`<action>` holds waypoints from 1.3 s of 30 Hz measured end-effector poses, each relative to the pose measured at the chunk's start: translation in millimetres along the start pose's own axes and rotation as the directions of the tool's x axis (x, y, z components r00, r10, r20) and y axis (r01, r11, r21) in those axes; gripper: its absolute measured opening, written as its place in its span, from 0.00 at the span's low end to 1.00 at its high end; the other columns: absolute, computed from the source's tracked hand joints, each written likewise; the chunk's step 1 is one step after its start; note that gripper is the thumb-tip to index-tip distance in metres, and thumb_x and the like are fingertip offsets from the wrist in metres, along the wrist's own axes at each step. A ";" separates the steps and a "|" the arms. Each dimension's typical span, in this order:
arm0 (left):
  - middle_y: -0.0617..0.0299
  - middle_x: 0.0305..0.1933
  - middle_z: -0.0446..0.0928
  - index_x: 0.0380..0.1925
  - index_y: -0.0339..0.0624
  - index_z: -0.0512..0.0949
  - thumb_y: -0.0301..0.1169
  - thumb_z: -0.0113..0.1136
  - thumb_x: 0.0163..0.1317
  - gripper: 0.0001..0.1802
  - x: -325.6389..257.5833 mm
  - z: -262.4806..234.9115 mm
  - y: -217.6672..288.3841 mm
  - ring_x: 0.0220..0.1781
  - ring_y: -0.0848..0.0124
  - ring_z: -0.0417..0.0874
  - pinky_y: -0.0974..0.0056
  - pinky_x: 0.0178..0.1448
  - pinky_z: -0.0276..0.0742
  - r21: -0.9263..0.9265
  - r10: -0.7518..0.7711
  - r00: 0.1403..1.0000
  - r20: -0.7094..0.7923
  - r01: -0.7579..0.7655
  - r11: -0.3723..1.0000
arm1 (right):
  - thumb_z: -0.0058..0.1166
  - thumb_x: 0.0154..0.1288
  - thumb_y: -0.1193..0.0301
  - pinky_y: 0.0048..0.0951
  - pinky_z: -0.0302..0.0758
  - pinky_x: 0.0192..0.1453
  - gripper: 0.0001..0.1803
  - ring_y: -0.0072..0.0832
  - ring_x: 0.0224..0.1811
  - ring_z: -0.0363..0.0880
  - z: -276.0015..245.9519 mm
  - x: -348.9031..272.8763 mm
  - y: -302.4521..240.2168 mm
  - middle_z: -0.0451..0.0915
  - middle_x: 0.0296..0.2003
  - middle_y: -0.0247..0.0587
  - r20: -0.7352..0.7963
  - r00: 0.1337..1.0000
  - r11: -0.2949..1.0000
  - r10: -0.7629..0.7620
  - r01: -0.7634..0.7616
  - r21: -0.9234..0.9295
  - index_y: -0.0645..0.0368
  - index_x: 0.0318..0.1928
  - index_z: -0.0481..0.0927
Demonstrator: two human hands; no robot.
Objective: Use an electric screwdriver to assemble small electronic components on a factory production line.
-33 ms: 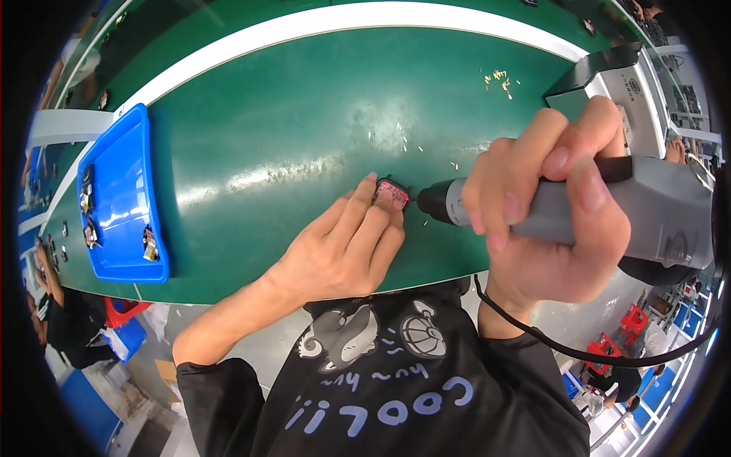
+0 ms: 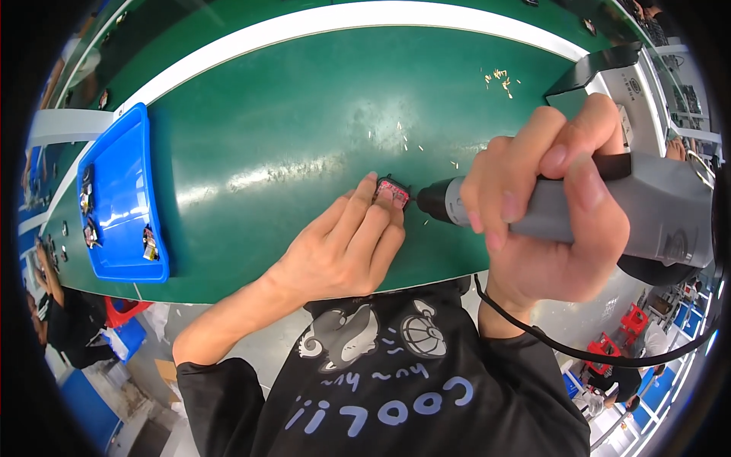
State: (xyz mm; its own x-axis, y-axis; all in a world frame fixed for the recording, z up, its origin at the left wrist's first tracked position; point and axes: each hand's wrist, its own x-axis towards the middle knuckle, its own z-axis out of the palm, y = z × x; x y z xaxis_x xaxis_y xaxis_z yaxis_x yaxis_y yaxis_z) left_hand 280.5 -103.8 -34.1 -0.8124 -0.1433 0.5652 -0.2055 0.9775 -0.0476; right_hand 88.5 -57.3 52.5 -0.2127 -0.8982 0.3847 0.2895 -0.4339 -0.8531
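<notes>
On the green bench a small black casing with a red circuit board [image 2: 394, 193] lies in front of me. My left hand [image 2: 343, 240] presses its fingertips onto that piece and partly covers it. A grey electric screwdriver [image 2: 544, 212] with a black nose lies almost level in the grip of my right hand [image 2: 552, 198]. Its nose reaches the right side of the casing; whether the bit touches a screw is too small to tell. Small brass-coloured screws [image 2: 403, 137] are scattered just beyond the casing.
To the left stands a blue tray [image 2: 122, 266] holding a few small assemblies. A pile of tiny brass-coloured pieces [image 2: 499, 81] lies far right, near a white and black box [image 2: 628, 91]. A black cable [image 2: 563, 350] loops below my right arm. Other people work at both sides.
</notes>
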 end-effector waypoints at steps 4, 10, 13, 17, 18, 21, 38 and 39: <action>0.50 0.32 0.77 0.28 0.29 0.78 0.21 0.63 0.55 0.05 1.8 -3.8 1.2 0.43 0.53 0.87 0.63 0.39 0.84 0.004 0.008 0.999 0.037 -0.009 1.000 | 0.38 0.74 0.68 0.33 0.67 0.18 0.07 0.27 0.11 0.63 2.1 -1.4 0.7 0.70 0.23 0.45 0.003 1.000 0.998 0.027 -0.026 -0.054 0.60 0.41 0.63; 0.51 0.31 0.76 0.28 0.29 0.78 0.20 0.63 0.55 0.04 4.5 -3.6 6.9 0.43 0.53 0.87 0.62 0.41 0.86 0.005 -0.035 0.999 0.027 0.035 0.999 | 0.37 0.75 0.69 0.33 0.67 0.19 0.06 0.26 0.11 0.63 6.3 -1.4 -2.6 0.70 0.22 0.44 -0.030 0.995 0.959 0.094 -0.099 -0.267 0.58 0.41 0.63; 0.51 0.31 0.76 0.28 0.29 0.78 0.20 0.63 0.54 0.04 6.9 -8.6 6.4 0.43 0.53 0.87 0.62 0.42 0.86 0.024 -0.029 0.997 0.070 0.027 0.999 | 0.38 0.73 0.70 0.33 0.67 0.19 0.05 0.26 0.12 0.63 2.2 -2.3 2.4 0.70 0.22 0.44 0.062 0.997 0.980 0.044 -0.031 -0.196 0.58 0.42 0.62; 0.52 0.31 0.75 0.27 0.30 0.78 0.19 0.63 0.53 0.04 8.5 -8.8 6.1 0.44 0.53 0.86 0.62 0.44 0.86 0.010 -0.072 0.994 0.077 0.072 0.997 | 0.40 0.71 0.72 0.32 0.67 0.20 0.04 0.25 0.13 0.62 6.0 -0.6 2.4 0.69 0.22 0.43 0.089 0.994 0.963 0.060 -0.034 -0.269 0.57 0.41 0.61; 0.52 0.31 0.75 0.27 0.30 0.77 0.20 0.63 0.51 0.04 7.7 -8.7 6.8 0.45 0.53 0.86 0.61 0.45 0.85 0.003 -0.092 0.993 0.076 0.092 0.996 | 0.41 0.70 0.72 0.32 0.67 0.20 0.05 0.25 0.13 0.62 8.4 -0.4 4.5 0.69 0.22 0.42 0.056 0.997 0.970 0.060 -0.045 -0.238 0.57 0.40 0.61; 0.52 0.31 0.74 0.27 0.31 0.77 0.22 0.62 0.48 0.06 9.4 -9.8 6.1 0.46 0.53 0.86 0.61 0.47 0.85 -0.009 -0.122 0.990 0.075 0.123 0.992 | 0.45 0.69 0.72 0.31 0.66 0.20 0.08 0.25 0.13 0.61 11.5 0.7 5.3 0.69 0.21 0.41 0.029 0.996 0.963 0.082 -0.071 -0.262 0.57 0.37 0.60; 0.56 0.42 0.79 0.45 0.38 0.78 0.22 0.58 0.57 0.14 128.8 23.5 -99.9 0.45 0.58 0.84 0.59 0.43 0.84 -0.233 0.009 1.000 0.020 -0.004 0.973 | 0.51 0.68 0.71 0.33 0.67 0.20 0.11 0.28 0.14 0.65 -41.2 -11.2 -77.0 0.71 0.23 0.46 -0.193 0.926 0.945 -0.324 0.311 -0.098 0.59 0.40 0.62; 0.55 0.44 0.82 0.48 0.42 0.80 0.17 0.56 0.57 0.18 138.8 34.6 -122.0 0.48 0.56 0.85 0.58 0.49 0.84 -0.291 -0.086 0.996 -0.010 0.080 0.953 | 0.48 0.70 0.71 0.32 0.67 0.19 0.09 0.28 0.14 0.65 -54.5 -1.2 -77.8 0.70 0.23 0.47 -0.156 0.917 0.928 -0.368 0.351 -0.129 0.59 0.39 0.62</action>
State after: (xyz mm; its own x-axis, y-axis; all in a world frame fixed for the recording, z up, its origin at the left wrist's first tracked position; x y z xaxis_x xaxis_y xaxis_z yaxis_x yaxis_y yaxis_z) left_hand 173.9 -248.2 21.7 -0.7863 -0.2256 0.5752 -0.1018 0.9655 0.2395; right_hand 15.4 -18.7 99.2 -0.4468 -0.6526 0.6120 0.0734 -0.7085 -0.7019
